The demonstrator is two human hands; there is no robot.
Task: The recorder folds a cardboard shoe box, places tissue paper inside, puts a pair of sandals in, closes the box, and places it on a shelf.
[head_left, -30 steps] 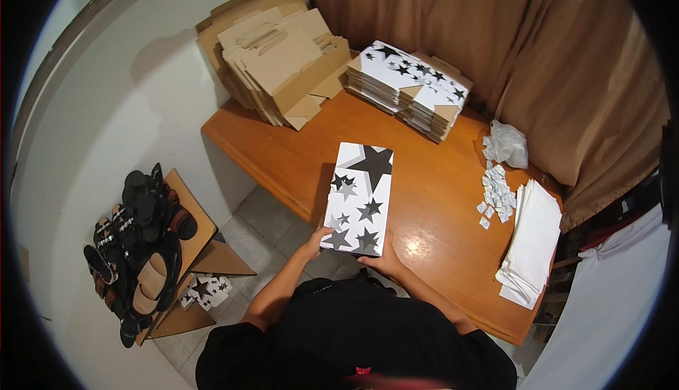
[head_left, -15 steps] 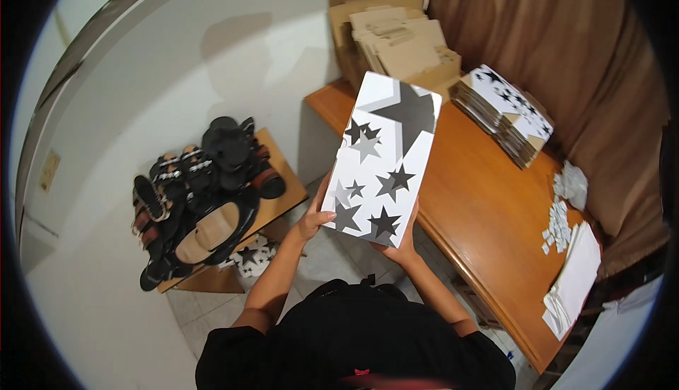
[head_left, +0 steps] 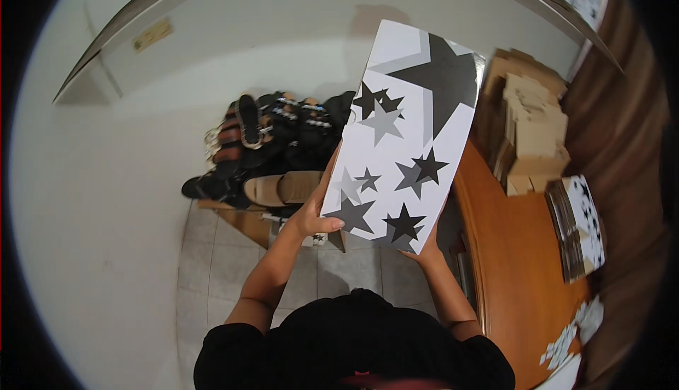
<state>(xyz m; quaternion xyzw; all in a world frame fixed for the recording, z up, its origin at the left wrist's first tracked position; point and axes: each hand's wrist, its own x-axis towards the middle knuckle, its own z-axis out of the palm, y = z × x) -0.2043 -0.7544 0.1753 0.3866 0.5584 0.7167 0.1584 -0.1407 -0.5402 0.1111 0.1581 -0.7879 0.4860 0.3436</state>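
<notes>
the left hand (head_left: 313, 214) grips the lower left edge of a flat white sheet of cardboard (head_left: 404, 142) printed with black and grey stars, thumb across the printed face and the other fingers hidden behind it. the right hand (head_left: 428, 250) holds the bottom right corner of the same sheet from below, mostly tucked behind it, so only its heel and wrist show. the sheet is held up in the air in front of the person, tilted with its top leaning to the right, over the gap between the floor and the wooden table (head_left: 520, 263). it is clear of the table and covers part of what lies beyond it. to the left, past the left hand, a heap of dark sandals and shoes (head_left: 272, 139) sits on a low brown stand against the white wall, above grey floor tiles (head_left: 212, 277). on the table at the right, a stack of plain brown folded boxes (head_left: 532, 125) stands at the far end, and nearer lies a pile of flat star-printed sheets (head_left: 580, 227). small white bits (head_left: 571, 335) lie scattered at the near end of the table.
</notes>
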